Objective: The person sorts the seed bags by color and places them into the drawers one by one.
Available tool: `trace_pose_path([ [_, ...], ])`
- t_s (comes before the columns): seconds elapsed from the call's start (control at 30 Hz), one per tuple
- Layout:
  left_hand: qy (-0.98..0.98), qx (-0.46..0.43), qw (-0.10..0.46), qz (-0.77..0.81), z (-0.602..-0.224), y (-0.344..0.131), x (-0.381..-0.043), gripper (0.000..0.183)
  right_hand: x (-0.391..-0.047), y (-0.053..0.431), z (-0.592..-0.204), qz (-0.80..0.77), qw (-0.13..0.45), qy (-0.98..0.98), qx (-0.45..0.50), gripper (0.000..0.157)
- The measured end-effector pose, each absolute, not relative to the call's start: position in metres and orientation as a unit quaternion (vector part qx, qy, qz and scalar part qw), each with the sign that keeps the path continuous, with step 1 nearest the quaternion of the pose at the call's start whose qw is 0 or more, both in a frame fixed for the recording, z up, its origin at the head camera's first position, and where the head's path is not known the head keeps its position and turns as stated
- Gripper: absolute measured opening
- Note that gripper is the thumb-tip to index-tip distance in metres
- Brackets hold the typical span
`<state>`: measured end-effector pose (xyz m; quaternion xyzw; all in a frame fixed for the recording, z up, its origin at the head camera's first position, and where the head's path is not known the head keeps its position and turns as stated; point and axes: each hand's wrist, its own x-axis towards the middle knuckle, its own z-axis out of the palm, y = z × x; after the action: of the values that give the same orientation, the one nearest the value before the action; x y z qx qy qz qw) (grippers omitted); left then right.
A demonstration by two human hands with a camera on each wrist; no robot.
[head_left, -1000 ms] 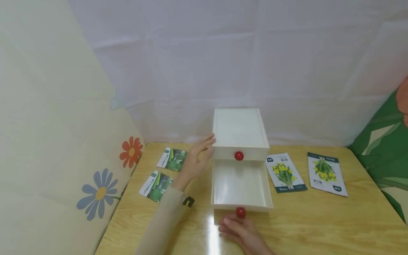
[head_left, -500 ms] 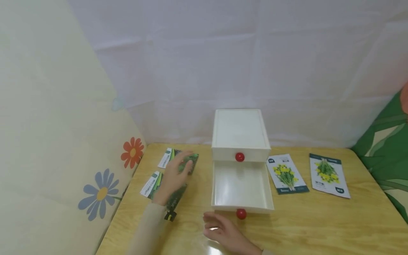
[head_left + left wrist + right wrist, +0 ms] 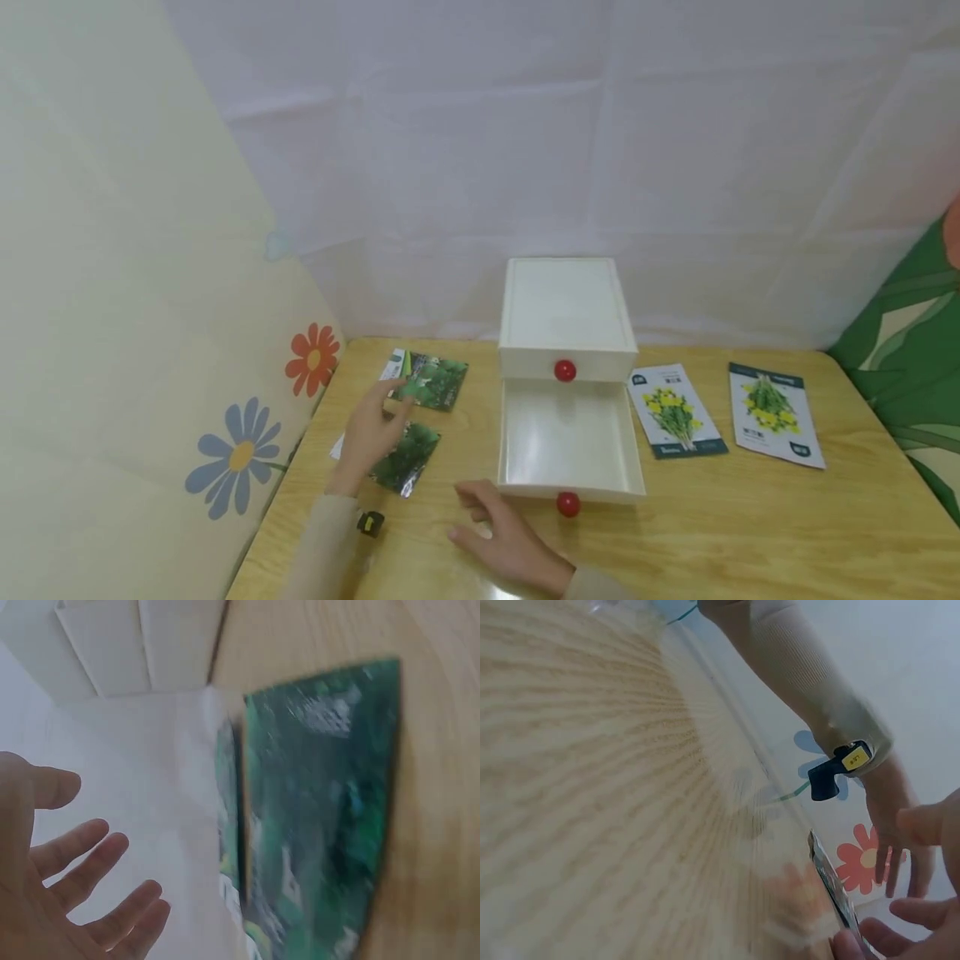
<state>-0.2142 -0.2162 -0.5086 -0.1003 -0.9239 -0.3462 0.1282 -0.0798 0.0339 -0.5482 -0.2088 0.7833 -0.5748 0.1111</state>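
Note:
Two green seed packets lie on the left of the table: a rear packet (image 3: 435, 382) and a front packet (image 3: 408, 458). Over the front packet is my left hand (image 3: 371, 437), fingers spread and holding nothing; it covers part of that packet. In the left wrist view, the front packet (image 3: 319, 802) lies beside the loosely extended fingers (image 3: 82, 870). My right hand (image 3: 506, 537) hovers low in front of the small white drawer cabinet (image 3: 566, 304), fingers loosely bent around nothing. Its lower drawer (image 3: 570, 433) is pulled out, with a red knob (image 3: 568, 504) on the front.
Two white packets with yellow flowers, a nearer one (image 3: 675, 412) and a farther one (image 3: 776, 414), lie right of the cabinet. A white cloth (image 3: 480, 167) hangs behind the wooden table (image 3: 750, 533). A flowered wall panel (image 3: 240, 458) stands on the left.
My left hand has left the cabinet's side and moved left and toward me, over the front green packet. My right hand has shifted left, away from the lower drawer's knob.

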Motion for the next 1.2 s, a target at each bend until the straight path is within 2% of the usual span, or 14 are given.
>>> trace_pose_path([
  [0.3,-0.950,-0.021,0.098,-0.296,-0.524,-0.246,-0.220,0.052,-0.096,0.008,-0.550,-0.553,0.042,0.811,-0.185,0.062],
  [0.53,-0.970,0.008,0.067,-0.234,-0.526,-0.263,-0.215,0.063,-0.112,-0.010,-0.561,-0.523,-0.028,0.835,-0.167,0.059],
  [0.63,-0.973,0.029,0.041,-0.224,-0.525,-0.270,-0.211,0.069,-0.119,-0.019,-0.563,-0.506,-0.033,0.847,-0.159,0.061],
  [0.77,-0.973,0.048,0.011,-0.225,-0.526,-0.279,-0.206,0.074,-0.127,-0.029,-0.560,-0.496,-0.011,0.858,-0.135,0.068],
  [0.93,-0.972,0.056,0.000,-0.227,-0.527,-0.287,-0.200,0.078,-0.137,-0.042,-0.560,-0.488,-0.020,0.864,-0.123,0.073],
  [1.2,-0.961,0.081,-0.023,-0.262,-0.525,-0.292,-0.186,0.064,-0.153,-0.056,-0.565,-0.472,-0.049,0.872,-0.120,0.074],
])
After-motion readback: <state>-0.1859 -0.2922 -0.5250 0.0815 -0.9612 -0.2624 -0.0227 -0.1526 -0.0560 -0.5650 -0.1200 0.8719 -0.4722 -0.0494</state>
